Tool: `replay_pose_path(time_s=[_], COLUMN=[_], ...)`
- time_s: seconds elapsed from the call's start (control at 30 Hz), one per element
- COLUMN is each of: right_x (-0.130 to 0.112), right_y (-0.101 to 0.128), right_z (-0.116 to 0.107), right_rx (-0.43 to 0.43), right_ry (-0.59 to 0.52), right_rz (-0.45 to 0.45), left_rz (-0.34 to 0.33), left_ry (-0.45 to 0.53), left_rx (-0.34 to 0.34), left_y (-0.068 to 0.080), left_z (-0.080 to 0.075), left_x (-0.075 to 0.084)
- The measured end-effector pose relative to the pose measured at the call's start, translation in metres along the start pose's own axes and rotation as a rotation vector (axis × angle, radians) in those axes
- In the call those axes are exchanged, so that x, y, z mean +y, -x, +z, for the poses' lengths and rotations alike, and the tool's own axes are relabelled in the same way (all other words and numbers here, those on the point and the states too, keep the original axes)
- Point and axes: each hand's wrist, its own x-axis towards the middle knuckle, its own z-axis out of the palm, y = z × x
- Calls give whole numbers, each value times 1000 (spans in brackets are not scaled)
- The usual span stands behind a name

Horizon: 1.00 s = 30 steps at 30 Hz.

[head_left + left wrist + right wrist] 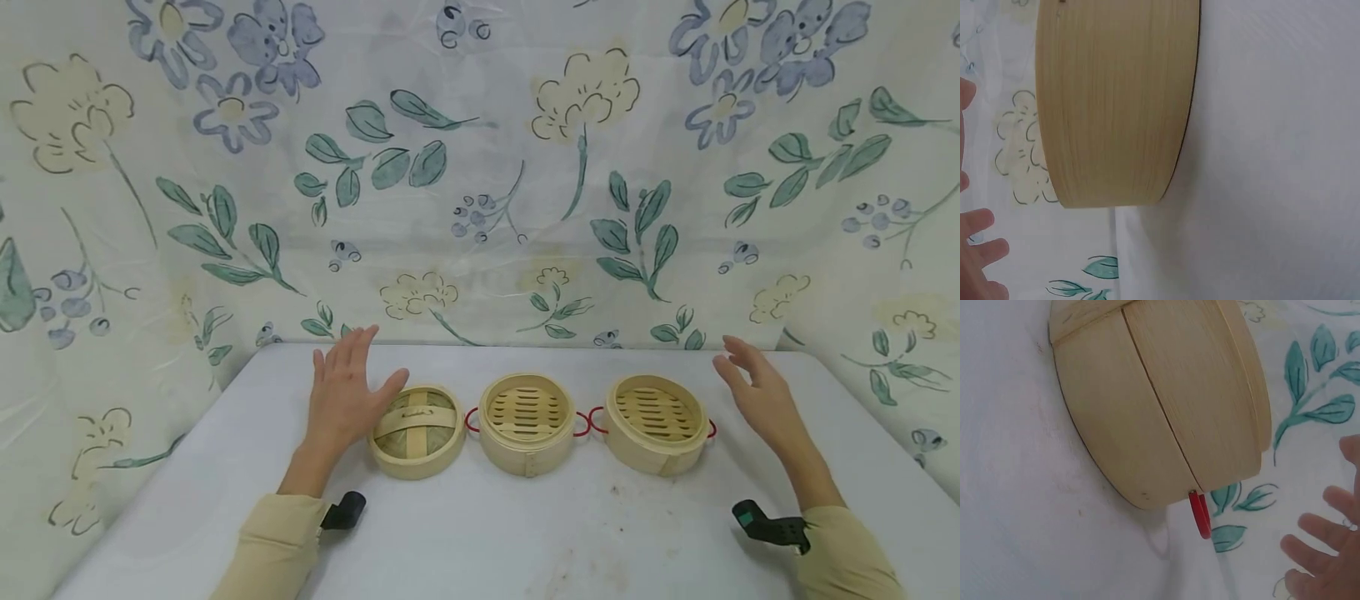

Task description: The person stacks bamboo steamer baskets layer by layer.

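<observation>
Three round bamboo pieces stand in a row on the table. At the left is a steamer lid point(417, 432) with a woven top and a crossing strap handle. Beside it are a middle steamer basket point(527, 452) and a right steamer basket point(655, 457), each with a slatted floor and red side handles. My left hand point(343, 398) is raised beside the lid, fingers spread and thumb over its rim in the head view. My right hand point(761, 396) hovers to the right of the right basket, fingers loosely extended, holding nothing. Its red handle point(1200, 515) shows in the right wrist view.
A white cloth point(480, 542) covers the table, with faint brownish marks towards the front. Behind and at both sides hangs a floral curtain point(495, 167). Each wrist carries a dark camera mount, like the one at the right cuff point(768, 527).
</observation>
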Motion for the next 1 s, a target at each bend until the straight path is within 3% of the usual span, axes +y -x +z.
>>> replay_pose_path(time_s=[0.43,0.67,1.0], right_x=[-6,-7,-5], right_y=[2,3,4], right_z=[18,25,35], right_rx=[-133,-170,-218], right_ry=[-136,-186,-209], right_rz=[11,-25,1], left_rz=[32,20,35], left_ry=[127,255,266], left_rx=[-28,-54,-123], left_y=[-1,3,7], left_z=[3,10,17], left_x=[26,35,48])
